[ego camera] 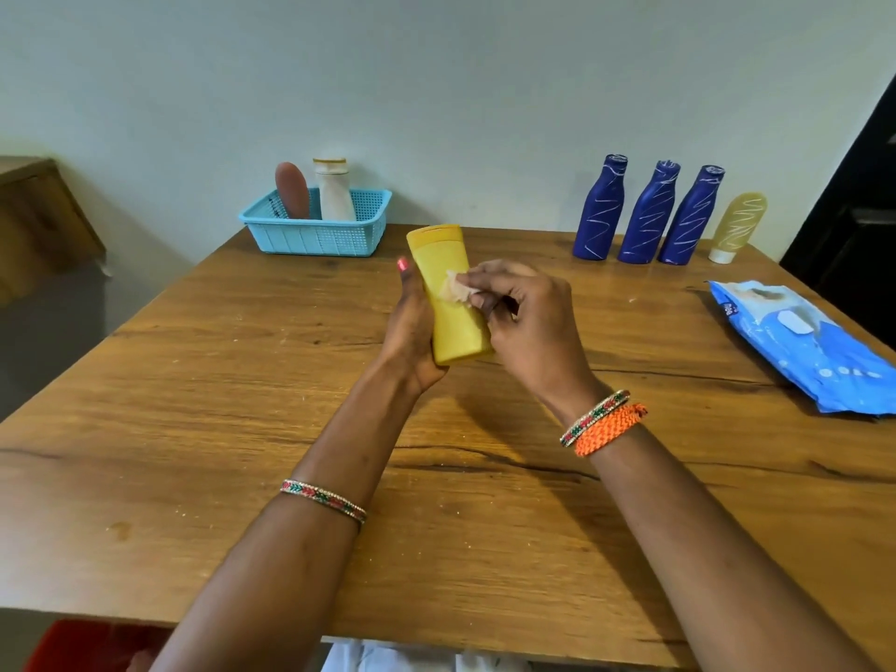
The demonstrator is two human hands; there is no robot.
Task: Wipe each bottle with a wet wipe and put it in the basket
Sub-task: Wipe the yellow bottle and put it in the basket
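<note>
Fingers of the left hand (412, 327) are wrapped around the lower body of the yellow bottle (448, 293), gripping it from behind and from its left side; only one fingertip shows past the bottle's edge. Fingers of the right hand (521, 322) pinch a crumpled wet wipe (456, 289) against the bottle's front face, about mid-height. The bottle is held above the wooden table (242, 429), long axis near upright, cap end up and tipped slightly away.

Judgement: placement turns on the blue basket (315, 225) lying ahead and to the left of the bottle, on the left hand's side.

The basket already holds a brown bottle (292, 189) and a white bottle (334, 191). Three blue bottles (645, 213) and a pale yellow tube (737, 225) stand at far right; the wipe packet (800, 346) is cut off by the frame edge. The bottle's rear face is hidden.
</note>
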